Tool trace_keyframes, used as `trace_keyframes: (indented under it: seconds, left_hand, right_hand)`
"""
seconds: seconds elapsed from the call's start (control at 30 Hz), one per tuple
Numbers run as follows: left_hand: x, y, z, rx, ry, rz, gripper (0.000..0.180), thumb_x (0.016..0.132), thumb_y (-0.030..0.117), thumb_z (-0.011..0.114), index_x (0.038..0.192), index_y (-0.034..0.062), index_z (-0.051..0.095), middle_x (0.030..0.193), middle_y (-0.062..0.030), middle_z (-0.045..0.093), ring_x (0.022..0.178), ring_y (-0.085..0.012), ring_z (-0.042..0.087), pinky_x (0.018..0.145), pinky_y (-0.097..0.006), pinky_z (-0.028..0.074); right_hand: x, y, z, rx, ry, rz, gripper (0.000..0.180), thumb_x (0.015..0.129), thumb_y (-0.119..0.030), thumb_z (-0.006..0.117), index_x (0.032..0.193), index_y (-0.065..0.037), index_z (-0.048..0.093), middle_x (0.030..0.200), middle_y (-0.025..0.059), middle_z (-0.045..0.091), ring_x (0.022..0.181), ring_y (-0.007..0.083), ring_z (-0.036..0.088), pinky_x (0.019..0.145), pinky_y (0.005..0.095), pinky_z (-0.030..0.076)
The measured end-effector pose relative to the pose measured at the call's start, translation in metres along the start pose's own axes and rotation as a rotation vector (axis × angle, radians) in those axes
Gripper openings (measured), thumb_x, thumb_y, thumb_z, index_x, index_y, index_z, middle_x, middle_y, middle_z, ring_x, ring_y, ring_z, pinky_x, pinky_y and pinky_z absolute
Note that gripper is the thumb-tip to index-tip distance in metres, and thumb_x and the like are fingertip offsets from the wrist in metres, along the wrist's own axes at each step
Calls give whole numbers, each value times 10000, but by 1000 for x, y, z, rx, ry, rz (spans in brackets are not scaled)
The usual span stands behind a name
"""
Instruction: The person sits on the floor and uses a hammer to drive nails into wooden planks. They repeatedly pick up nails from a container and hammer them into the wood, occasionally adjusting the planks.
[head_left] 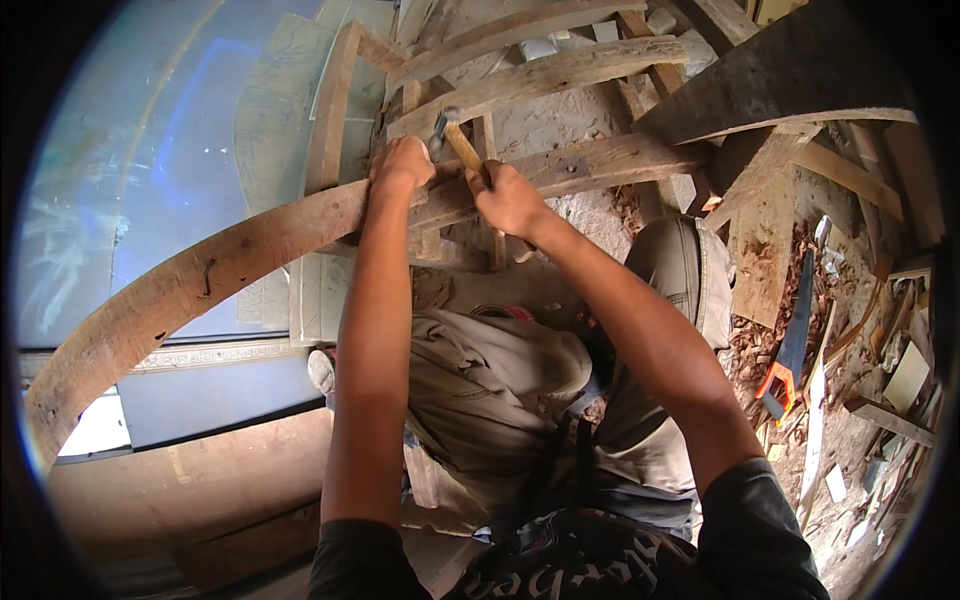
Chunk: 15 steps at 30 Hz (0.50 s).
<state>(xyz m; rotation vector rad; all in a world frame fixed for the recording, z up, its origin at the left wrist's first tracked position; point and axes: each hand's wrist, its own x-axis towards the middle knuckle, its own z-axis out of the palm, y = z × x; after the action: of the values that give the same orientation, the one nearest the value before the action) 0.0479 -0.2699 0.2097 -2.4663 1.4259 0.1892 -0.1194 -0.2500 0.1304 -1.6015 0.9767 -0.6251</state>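
Note:
My right hand (508, 203) is wrapped round the wooden handle of a hammer (464, 147). The hammer's metal head is raised close beside my left hand (403, 163). That left hand is closed in a fist at the upper edge of a long wooden plank (215, 262), where the plank meets a wooden beam (580, 166). Its fingertips are turned away, so what they grip is hidden. The plank stretches to the lower left, looking bent through the lens, with a dark curved mark on its face. The beam belongs to a wooden frame lying in front of me.
More frame rails (550, 75) lie farther off. Bluish sheets (150, 170) lean at the left. A handsaw (797, 325) with an orange handle rests on the right among shavings and wood scraps (905, 375). My bent knee (680, 265) is close to the beam.

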Motion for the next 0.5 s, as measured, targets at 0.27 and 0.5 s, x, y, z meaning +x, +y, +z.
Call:
trace_keyframes:
  seconds: [0.27,0.5]
  left_hand:
    - [4,3,-4,12,8,-12,255,804,128,719,1050,68,751,1194,-153,699,1134,-327,662,959,-435,530]
    - [11,-3,2,26,24,-7,261,793,129,709,1043,67,751,1199,-161,695,1134,-336,660,951,-438,535]
  right_hand:
    - [14,6,6,-15,225,-97,410,1001,-329,518,1024,70,611,784,276,663,736,399,685,723,467,526]
    - [15,7,-6,-9,-8,-14,405,1002,-337,525,1036,60,600,715,241,660,623,350,687,671,448,532]
